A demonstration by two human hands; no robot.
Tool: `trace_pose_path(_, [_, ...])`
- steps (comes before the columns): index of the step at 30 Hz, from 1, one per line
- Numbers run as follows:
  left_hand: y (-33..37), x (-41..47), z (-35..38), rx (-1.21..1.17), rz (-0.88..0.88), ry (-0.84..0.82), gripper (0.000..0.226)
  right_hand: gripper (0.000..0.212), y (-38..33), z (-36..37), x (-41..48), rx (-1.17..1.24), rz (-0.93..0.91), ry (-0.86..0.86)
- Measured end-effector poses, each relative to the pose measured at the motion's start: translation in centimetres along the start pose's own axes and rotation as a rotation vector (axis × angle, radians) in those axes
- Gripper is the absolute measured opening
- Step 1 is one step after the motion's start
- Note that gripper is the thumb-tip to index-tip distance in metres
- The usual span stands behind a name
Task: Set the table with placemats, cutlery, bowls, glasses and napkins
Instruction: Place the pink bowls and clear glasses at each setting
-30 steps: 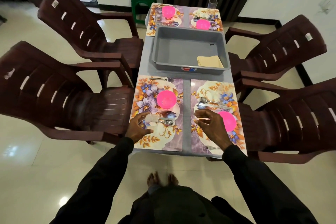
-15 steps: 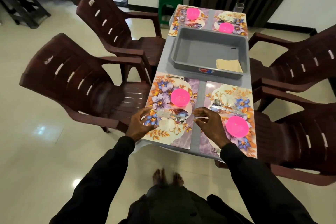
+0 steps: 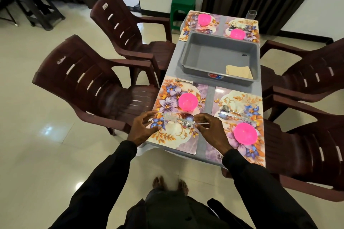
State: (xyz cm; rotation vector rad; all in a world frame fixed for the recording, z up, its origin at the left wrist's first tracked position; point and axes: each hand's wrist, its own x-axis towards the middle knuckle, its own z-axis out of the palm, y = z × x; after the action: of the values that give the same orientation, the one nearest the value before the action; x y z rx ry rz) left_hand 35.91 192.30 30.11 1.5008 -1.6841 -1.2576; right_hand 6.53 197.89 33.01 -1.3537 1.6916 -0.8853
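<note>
Grey table (image 3: 210,96) running from 6 to 12 o'clock, flanked by left chairs (image 3: 83,80) at 9 o'clock and right chairs (image 3: 307,145) at 3 o'clock, all dark brown. At the table's middle, a grey tub (image 3: 210,55). Four floral placemats: near-left mat (image 3: 173,135) and near-right mat (image 3: 240,96) at the 6 o'clock end, far mats (image 3: 188,28) beyond the tub at 12 o'clock. At the near-left mat's 8 o'clock edge, left hand (image 3: 143,128), fingers spread and loosely curved, gripping nothing, just beside a clear glass (image 3: 169,117). At the same mat's 3 o'clock edge, right hand (image 3: 212,132), fingers curled, thumb and forefinger close together by the spoon (image 3: 186,123); impossible to tell whether anything pinched there. One pink bowl on each mat: near-left bowl (image 3: 188,102) at 1 o'clock from the glass, near-right bowl (image 3: 245,133) at 3 o'clock from the right hand, far bowls (image 3: 204,19) past the tub. Folded napkins (image 3: 239,71) in the tub's 4 o'clock corner. Second glass (image 3: 252,14) at the table's 1 o'clock corner. More cutlery (image 3: 228,110) on the near-right mat, at 11 o'clock from its bowl.
</note>
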Motion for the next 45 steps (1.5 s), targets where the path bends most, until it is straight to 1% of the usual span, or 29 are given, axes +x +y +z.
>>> trace_pose_path(4, [0.7, -1.3, -2.8, 0.071, 0.040, 0.066, 0.044, 0.020, -2.4, 2.3, 1.3, -0.051, -0.063, -0.101])
trace_pose_path(10, [0.1, -3.7, -11.1, 0.246, 0.138, 0.204, 0.040, 0.025, -8.2, 10.2, 4.4, -0.233, -0.272, -0.231])
trace_pose_path(13, [-1.8, -5.4, -16.8, 0.339, 0.149, 0.287, 0.040, 0.026, -12.7, 16.2, 5.5, -0.287, -0.425, -0.282])
trace_pose_path(15, [-3.7, -6.5, -20.7, 0.392, 0.146, 0.339, 0.041, 0.030, -15.4, 20.2, 6.1, -0.371, -0.513, -0.299])
trace_pose_path(21, [-10.3, -11.2, -34.2, 0.573, 0.081, 0.501, 0.040, 0.046, -24.6, 34.4, 6.2, -0.526, -0.650, -0.420])
trace_pose_path(23, [-11.9, -13.2, -38.4, 0.616, 0.060, 0.524, 0.041, 0.048, -28.2, 38.9, 5.4, -0.563, -0.680, -0.463])
trace_pose_path(25, [-13.6, -14.5, -42.1, 0.662, 0.044, 0.548, 0.044, 0.048, -31.0, 42.7, 5.2, -0.597, -0.756, -0.480])
trace_pose_path(29, [-17.1, -15.6, -49.3, 0.687, 0.003, 0.583, 0.047, 0.061, -35.7, 50.5, 6.2, -0.692, -0.845, -0.558])
trace_pose_path(32, [-19.3, -14.7, -54.1, 0.687, -0.011, 0.601, 0.055, 0.056, -38.2, 55.5, 8.3, -0.684, -0.902, -0.571])
trace_pose_path(35, [-21.4, -12.3, -59.0, 0.673, -0.010, 0.613, 0.060, 0.056, -40.3, 60.2, 11.4, -0.701, -0.924, -0.582])
trace_pose_path(40, [-24.4, -4.8, -68.6, 0.689, 0.045, 0.591, 0.060, 0.060, -44.0, 67.5, 18.5, -0.705, -0.919, -0.539])
trace_pose_path(43, [-26.2, 1.5, -75.1, 0.688, 0.042, 0.558, 0.058, 0.059, -46.8, 72.1, 24.6, -0.715, -0.869, -0.506])
trace_pose_path(45, [-27.1, 5.2, -78.8, 0.679, 0.079, 0.534, 0.057, 0.059, -48.6, 74.3, 28.3, -0.691, -0.842, -0.480])
